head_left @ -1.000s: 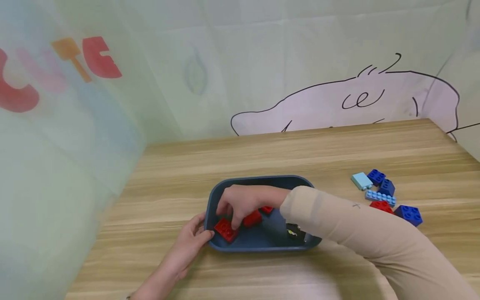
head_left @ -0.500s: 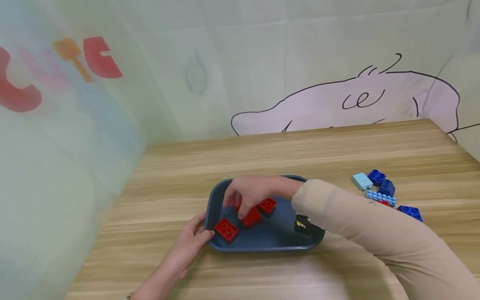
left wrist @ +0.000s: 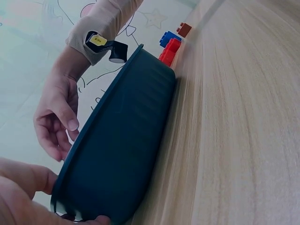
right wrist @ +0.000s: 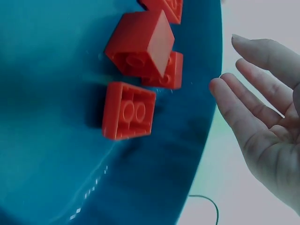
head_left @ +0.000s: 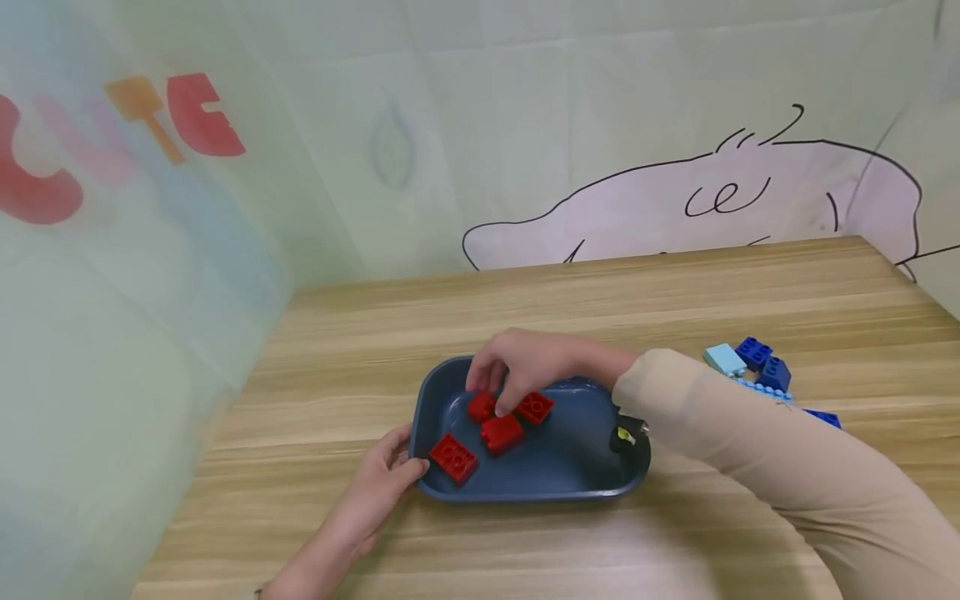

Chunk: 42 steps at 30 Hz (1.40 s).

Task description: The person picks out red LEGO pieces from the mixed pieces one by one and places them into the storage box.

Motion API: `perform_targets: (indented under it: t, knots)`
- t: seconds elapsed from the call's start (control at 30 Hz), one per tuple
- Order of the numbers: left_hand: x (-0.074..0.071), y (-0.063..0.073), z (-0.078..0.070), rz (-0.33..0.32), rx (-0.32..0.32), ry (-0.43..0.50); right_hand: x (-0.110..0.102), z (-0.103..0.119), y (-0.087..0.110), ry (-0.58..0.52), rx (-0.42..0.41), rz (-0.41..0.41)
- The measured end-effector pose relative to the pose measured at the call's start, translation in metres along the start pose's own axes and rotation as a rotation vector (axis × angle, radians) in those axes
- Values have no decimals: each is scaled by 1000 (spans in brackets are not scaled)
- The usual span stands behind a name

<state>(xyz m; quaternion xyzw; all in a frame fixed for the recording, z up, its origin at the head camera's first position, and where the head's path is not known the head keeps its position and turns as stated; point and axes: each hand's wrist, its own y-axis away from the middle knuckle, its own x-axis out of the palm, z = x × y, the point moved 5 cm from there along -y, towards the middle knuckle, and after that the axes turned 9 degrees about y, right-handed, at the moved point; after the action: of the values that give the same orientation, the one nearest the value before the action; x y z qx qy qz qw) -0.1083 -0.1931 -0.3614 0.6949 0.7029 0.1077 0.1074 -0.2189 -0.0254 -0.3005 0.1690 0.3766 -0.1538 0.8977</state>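
Observation:
A dark blue plastic tray (head_left: 570, 454) stands on the wooden table with several red toy bricks in its left half. One red brick (head_left: 453, 458) lies near the left end; another red brick (head_left: 502, 433) is nearer the middle. My left hand (head_left: 378, 479) grips the left end of the tray, thumb over the rim, other fingers partly hidden. Above the far rim hovers my right hand (head_left: 528, 362), fingers loosely bent and holding nothing. In the right wrist view this hand (right wrist: 267, 101) is apart from the bricks, and an upturned red brick (right wrist: 129, 112) shows its hollow underside.
To the tray's right lie a light blue block (head_left: 724, 359), dark blue bricks (head_left: 753, 352) and a light blue studded strip (head_left: 765, 389), partly behind the right sleeve (head_left: 750, 442). A black strapped device (head_left: 628, 435) sits at the right cuff. Printed cloth (head_left: 360, 150) borders the table.
My right hand has drawn back from the tray's left end, moving up and to the right, and the red bricks beneath show more fully. The left hand and tray have stayed put.

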Motion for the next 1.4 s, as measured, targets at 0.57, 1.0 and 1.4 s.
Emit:
perform_targets:
  t: [0.57, 1.0, 1.4]
  knots:
    - [0, 0, 0, 11, 2, 13, -34, -26, 49, -57, 49, -152]
    - [1, 1, 0, 10, 3, 18, -44, -41, 72, -62, 94, -225]
    - [0, 1, 0, 1, -5, 11, -44, -64, 101, -64, 169, -285]
